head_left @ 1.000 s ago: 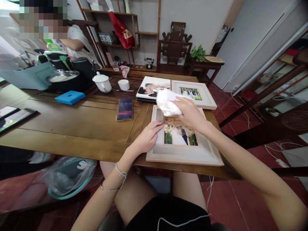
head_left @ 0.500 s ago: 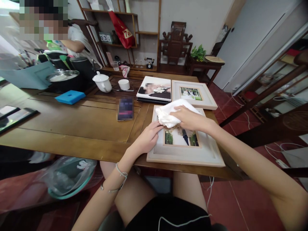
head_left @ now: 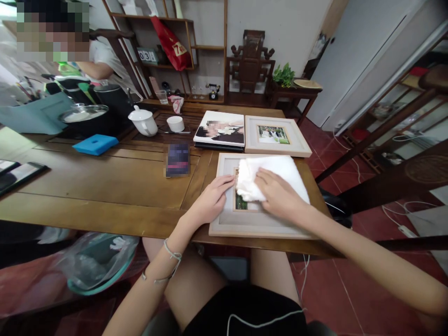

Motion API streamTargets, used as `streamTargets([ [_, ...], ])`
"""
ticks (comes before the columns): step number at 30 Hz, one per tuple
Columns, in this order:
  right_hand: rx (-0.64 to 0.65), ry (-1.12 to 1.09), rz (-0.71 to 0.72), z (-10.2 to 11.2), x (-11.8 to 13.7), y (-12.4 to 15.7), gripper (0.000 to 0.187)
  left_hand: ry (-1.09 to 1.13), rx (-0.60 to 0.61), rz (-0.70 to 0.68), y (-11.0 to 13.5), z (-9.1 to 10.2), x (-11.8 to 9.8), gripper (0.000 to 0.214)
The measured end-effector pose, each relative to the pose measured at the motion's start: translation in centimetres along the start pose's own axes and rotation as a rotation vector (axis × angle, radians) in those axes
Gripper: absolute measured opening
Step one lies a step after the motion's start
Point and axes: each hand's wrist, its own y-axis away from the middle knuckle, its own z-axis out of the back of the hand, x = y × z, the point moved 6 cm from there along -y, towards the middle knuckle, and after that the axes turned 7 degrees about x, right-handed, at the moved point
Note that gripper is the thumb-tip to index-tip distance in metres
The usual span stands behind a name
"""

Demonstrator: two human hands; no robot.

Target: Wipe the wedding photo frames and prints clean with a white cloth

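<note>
A picture frame point(head_left: 224, 224) with a pale wood edge lies flat at the table's front edge. My right hand point(head_left: 276, 193) presses a bunched white cloth point(head_left: 290, 170) onto its face, covering most of the photo inside. On the frame's left border rests my left hand point(head_left: 213, 198), fingers stretched out and holding nothing. Just behind lies a second framed photo point(head_left: 275, 135), and beside it is a stack of photo panels point(head_left: 220, 128).
Left of the frame lies a dark blurred-out item point(head_left: 178, 160). Farther left are a white lidded cup point(head_left: 143, 121), a small white bowl point(head_left: 175, 123), a blue block point(head_left: 95, 144) and a pot point(head_left: 84, 114). A person point(head_left: 100, 60) sits across the table. Below stands a lined bin point(head_left: 101, 270).
My right hand has moved the cloth down and to the right over the frame, so it now covers more of the photo. My left hand stays on the frame's left border.
</note>
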Motion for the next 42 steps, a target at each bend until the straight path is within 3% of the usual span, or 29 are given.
streamTargets([
  [5, 0.145, -0.104, 0.077, 2.5, 6.4, 3.2, 0.037, -0.017, 0.016, 0.019, 0.0, 0.1, -0.2, 0.051],
  [8, 0.173, -0.147, 0.140, 3.4, 8.1, 4.4, 0.036, -0.019, 0.021, 0.035, -0.1, 0.2, -0.3, 0.049],
  [12, 0.140, -0.049, 0.029, 2.7, 6.7, 2.8, 0.027, -0.011, 0.006, 0.024, -0.1, 0.1, -0.3, 0.044],
  [17, 0.055, 0.083, -0.162, 1.2, 2.2, -1.3, 0.036, -0.009, -0.021, 0.015, -0.1, 0.1, -0.3, 0.043],
  [21, 0.014, 0.076, -0.131, 0.6, 0.2, -3.0, 0.048, -0.028, -0.020, 0.024, 0.0, 0.1, -0.3, 0.043],
  [24, 0.097, -0.014, -0.028, 0.3, 1.2, -1.8, 0.053, -0.017, -0.016, 0.026, 0.0, 0.1, -0.2, 0.043],
  [29, 0.301, -0.185, 0.150, 1.6, 5.3, 3.3, 0.064, 0.001, -0.010, 0.022, 0.1, 0.0, -0.1, 0.046],
  [32, 0.298, -0.277, 0.223, 2.2, 6.1, 4.7, 0.070, 0.017, -0.010, 0.015, 0.1, 0.0, -0.1, 0.047],
  [35, 0.149, -0.277, 0.182, 1.2, 3.8, 4.0, 0.064, 0.017, -0.006, 0.018, 0.0, 0.0, 0.0, 0.045],
  [38, -0.014, -0.223, 0.078, -0.3, -0.5, 2.5, 0.060, 0.013, 0.002, 0.021, 0.1, -0.1, 0.0, 0.045],
  [42, -0.105, -0.118, -0.105, -0.8, -5.6, 0.4, 0.067, 0.034, -0.009, 0.016, 0.1, 0.0, 0.0, 0.048],
])
